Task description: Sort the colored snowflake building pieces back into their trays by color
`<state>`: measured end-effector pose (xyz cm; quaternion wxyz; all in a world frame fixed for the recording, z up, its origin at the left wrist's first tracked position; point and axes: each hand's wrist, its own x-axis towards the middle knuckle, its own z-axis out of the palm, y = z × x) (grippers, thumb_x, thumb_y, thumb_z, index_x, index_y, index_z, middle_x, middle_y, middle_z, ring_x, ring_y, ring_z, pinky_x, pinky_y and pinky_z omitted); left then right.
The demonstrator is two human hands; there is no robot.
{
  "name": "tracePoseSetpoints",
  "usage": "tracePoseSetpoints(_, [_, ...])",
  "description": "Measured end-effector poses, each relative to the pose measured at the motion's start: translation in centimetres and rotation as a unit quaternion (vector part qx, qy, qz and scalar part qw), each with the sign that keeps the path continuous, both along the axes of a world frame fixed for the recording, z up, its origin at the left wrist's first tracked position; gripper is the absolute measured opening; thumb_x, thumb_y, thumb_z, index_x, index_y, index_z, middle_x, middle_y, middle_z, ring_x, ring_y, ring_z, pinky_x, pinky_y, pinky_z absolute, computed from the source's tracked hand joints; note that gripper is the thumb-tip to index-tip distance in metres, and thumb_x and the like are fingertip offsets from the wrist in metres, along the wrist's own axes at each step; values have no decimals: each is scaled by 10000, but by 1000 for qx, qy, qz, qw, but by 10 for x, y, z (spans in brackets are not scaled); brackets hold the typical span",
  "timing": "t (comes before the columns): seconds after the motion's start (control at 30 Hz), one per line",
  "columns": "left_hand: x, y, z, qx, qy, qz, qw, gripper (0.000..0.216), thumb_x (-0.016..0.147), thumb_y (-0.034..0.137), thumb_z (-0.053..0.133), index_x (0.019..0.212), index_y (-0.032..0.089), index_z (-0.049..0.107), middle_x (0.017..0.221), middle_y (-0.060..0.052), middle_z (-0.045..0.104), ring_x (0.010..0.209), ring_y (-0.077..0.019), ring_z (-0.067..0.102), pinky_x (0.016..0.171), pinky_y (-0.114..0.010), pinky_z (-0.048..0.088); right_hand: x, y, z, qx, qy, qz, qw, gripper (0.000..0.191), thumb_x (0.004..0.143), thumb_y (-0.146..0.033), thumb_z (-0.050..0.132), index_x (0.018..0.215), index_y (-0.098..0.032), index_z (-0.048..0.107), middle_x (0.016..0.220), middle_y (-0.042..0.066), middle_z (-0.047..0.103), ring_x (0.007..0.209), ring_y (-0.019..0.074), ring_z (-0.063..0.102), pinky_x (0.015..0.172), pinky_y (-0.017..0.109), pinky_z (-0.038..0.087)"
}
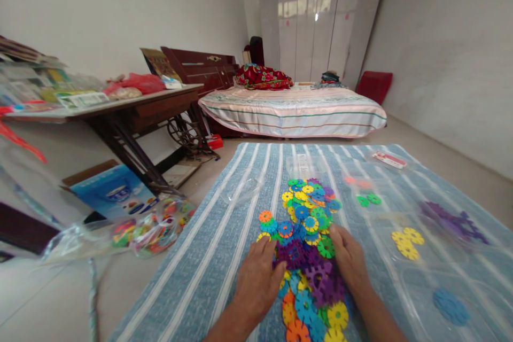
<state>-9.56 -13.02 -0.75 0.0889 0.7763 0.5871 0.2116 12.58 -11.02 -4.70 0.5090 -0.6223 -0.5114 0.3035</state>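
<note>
A heap of small coloured plastic snowflake discs (308, 235) lies on a blue-and-white striped cloth (224, 235). My left hand (258, 278) rests palm down at the heap's left edge, fingers curled a little against purple pieces. Along the right edge my right hand (350, 262) lies flat, fingers stretched out and touching the discs. Neither hand lifts anything. To the right, clear bags hold sorted pieces: green discs (368, 200), yellow discs (406, 243), purple pieces (452, 222) and a blue disc (451, 305).
A clear bag of mixed discs (154, 230) lies on the floor left of the cloth, by a blue box (114, 195). A cluttered dark sewing-machine table (120, 109) stands at the left. A bed (292, 109) and a white wardrobe (312, 32) are behind.
</note>
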Motion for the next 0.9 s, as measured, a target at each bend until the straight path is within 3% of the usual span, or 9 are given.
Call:
tracePoseSetpoints(0.37, [14,-11,-7,-38,-72,-50,995,363,790,235,514,1146,218,581,1268,-88,571,1190,-234,516,1008,-403,446,0,-1,-1,-6,0,-1,1000,559,836,-634,390,944,-155,656,885,60,669,834,237,586,752,317,451])
tracePoseSetpoints(0.57, [-6,26,2,19,-26,-2,999,407,830,305,452,1192,152,558,1279,-135,556,1220,-257,482,1044,-442,390,0,-2,1,-11,1,-1,1000,553,842,-627,386,973,-163,658,917,61,670,891,251,584,794,328,446])
tracePoseSetpoints(0.7, [-10,47,-5,-22,0,14,1000,495,797,316,481,1256,131,504,1322,-149,516,1261,-275,436,1063,-454,354,0,-2,1,-15,1,-2,1000,521,844,-617,392,935,-174,651,917,49,665,892,244,587,794,315,440])
tracePoseSetpoints(0.9, [4,44,-10,-76,-81,-40,993,475,806,316,494,1266,199,499,1351,-78,505,1257,-214,450,1075,-383,353,-1,-3,-1,-15,5,6,1000,507,855,-597,390,949,-167,642,909,48,660,873,239,586,784,314,438])
